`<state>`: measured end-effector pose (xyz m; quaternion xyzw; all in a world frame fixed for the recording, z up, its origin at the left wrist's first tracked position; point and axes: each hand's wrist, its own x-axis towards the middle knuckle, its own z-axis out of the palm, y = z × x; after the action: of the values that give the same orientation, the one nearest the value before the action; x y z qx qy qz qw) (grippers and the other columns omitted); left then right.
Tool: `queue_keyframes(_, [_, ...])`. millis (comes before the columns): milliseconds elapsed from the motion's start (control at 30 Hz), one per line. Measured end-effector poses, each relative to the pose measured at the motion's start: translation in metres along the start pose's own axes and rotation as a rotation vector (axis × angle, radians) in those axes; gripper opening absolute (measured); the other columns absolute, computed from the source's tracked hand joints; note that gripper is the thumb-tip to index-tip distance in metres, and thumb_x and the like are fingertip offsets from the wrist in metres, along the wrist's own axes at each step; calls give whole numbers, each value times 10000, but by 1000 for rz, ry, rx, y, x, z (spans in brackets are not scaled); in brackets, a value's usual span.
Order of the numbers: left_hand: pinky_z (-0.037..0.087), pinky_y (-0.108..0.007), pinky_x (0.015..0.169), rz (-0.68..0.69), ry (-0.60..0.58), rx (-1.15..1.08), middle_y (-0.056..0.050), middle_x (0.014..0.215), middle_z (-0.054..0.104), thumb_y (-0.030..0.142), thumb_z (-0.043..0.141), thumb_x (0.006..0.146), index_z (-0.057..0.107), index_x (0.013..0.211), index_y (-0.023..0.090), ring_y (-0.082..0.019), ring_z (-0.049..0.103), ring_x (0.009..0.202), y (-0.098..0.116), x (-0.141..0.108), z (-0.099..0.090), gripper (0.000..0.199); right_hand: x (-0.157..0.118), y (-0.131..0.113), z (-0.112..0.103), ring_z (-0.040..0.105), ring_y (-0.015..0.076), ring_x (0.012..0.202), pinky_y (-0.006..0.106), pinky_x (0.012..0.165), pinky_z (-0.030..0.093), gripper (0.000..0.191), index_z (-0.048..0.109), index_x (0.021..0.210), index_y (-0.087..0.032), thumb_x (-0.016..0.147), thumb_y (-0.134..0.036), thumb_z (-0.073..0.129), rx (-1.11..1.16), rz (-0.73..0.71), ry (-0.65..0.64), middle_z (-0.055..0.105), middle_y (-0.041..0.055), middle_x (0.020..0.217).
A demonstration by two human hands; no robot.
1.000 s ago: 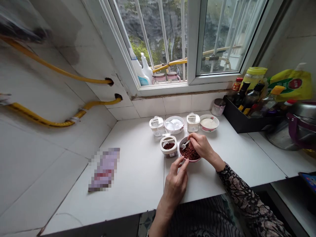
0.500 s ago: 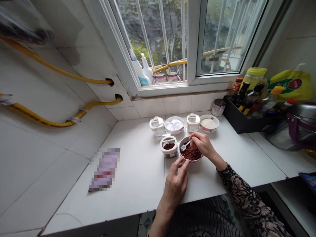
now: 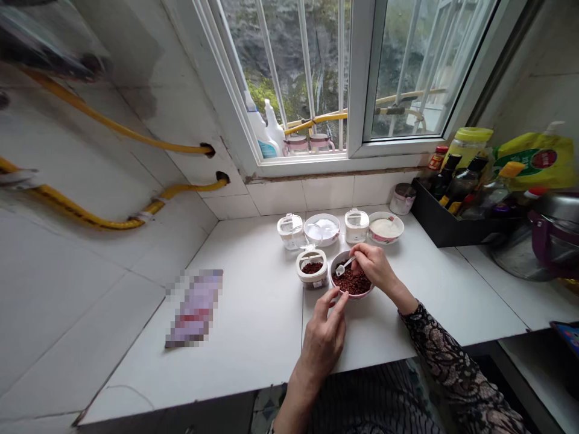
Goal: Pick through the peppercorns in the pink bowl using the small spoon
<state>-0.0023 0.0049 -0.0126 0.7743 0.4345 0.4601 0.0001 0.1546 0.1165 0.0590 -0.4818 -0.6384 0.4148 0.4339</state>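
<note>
My right hand (image 3: 370, 265) pinches the handle of a small white spoon (image 3: 342, 268), and the spoon's head is over the dark red, peppercorn-like grains (image 3: 353, 282) in a bowl (image 3: 358, 296). At the bowl's near rim, my left hand (image 3: 324, 331) rests its outstretched, parted fingertips against the edge without wrapping round it. Just left of the bowl stands a clear seasoning jar (image 3: 312, 278) with a cream rim, its lid raised, holding the same dark grains.
Behind are a bowl of white powder (image 3: 322, 229), two cream-lidded jars (image 3: 290, 226) (image 3: 356, 224) and a bowl of pale grains (image 3: 385, 228). A black bottle box (image 3: 452, 226) and a pot (image 3: 520, 253) stand right. A blurred purple packet (image 3: 194, 310) lies left.
The camera view has shifted slightly, so the whole scene sits a little further right. Both hands keep nearly the same places at the bowl; the spoon is still held over the grains.
</note>
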Motion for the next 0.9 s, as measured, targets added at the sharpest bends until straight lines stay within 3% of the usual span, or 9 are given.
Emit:
queue_keyframes(100, [592,-332,937,5,4,-1,-137,1308,544,-1,442,923,474,1424,227,-218,597,1208,0,0,0,551,-2,-2,4,607,145,447,236,499,498,156,590,727,-211,800,-176,457,-10,-9,-49,629,-33,485])
queue_keyframes(367, [584,-329,950,3,2,-5,-142,1311,540,-2,450,918,481,1419,214,-222,595,1216,0,-1,0,546,1,0,-1,613,157,430,247,468,511,125,608,721,-206,763,-206,490,122,103,-41,651,-28,490])
queue_keyframes(667, [586,-327,944,1,0,3,-144,1314,537,-2,448,918,482,1419,214,-218,598,1204,0,-1,0,547,0,-1,-1,607,145,415,231,442,504,107,609,708,-195,734,-236,514,185,120,-46,648,-25,482])
queue_keyframes(800, [591,-330,937,0,3,10,-145,1311,538,0,444,914,486,1416,207,-215,603,1186,-1,-2,1,544,3,-1,-4,635,153,448,253,481,540,131,604,775,-188,780,-308,552,256,60,8,665,-15,534])
queue_keyframes(900, [595,-317,927,5,5,12,-144,1310,536,-5,440,913,488,1414,204,-211,597,1194,0,-1,1,546,0,-6,1,678,165,536,282,560,574,177,595,864,-195,870,-361,534,247,-102,63,689,1,616])
